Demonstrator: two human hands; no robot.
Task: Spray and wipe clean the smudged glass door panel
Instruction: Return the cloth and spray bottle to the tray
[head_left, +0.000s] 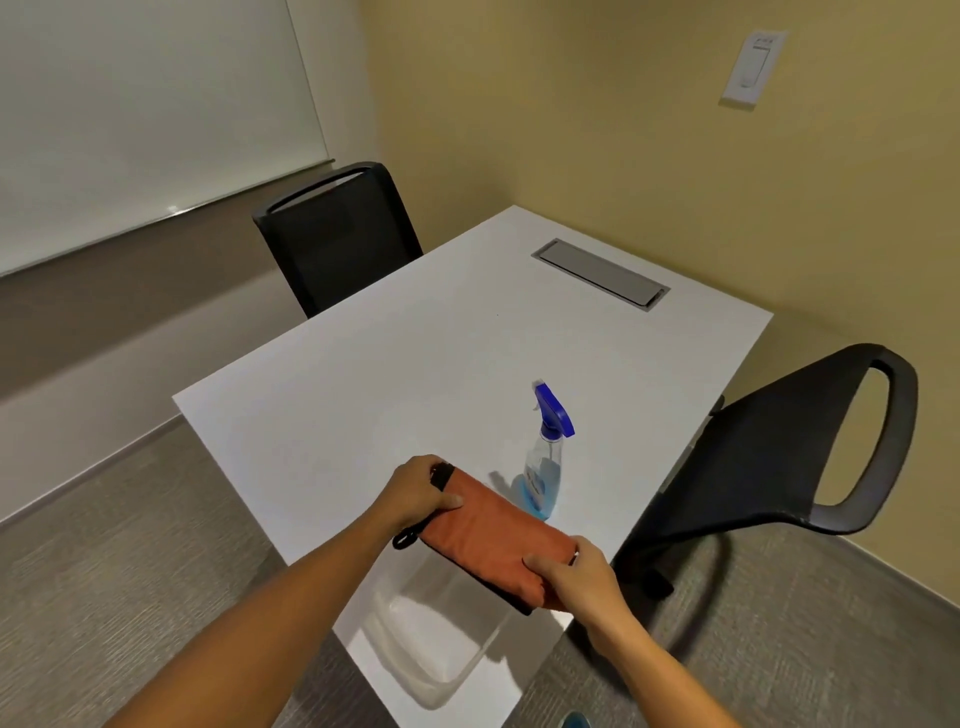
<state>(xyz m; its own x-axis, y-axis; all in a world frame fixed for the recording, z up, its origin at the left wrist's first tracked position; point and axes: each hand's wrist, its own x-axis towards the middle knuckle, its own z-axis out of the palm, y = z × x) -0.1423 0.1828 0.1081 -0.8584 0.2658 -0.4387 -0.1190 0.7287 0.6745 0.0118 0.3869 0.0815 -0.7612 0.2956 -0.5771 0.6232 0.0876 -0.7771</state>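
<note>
While the left hand (415, 493) pinches the far-left end of a folded orange cloth (493, 535) in its fingers (449, 501), the right hand (571, 582) grips the near-right end. Both hold it just above the white bench (389, 374). A spray bottle (545, 462) stands upright just beyond the cloth, with black chairs (337, 239) at the far left and right.

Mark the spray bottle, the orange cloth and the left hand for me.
spray bottle (543, 470): head view, on the clear body below the blue trigger head.
orange cloth (493, 535): head view, on its folded middle.
left hand (415, 491): head view, on the back of the hand.
</note>
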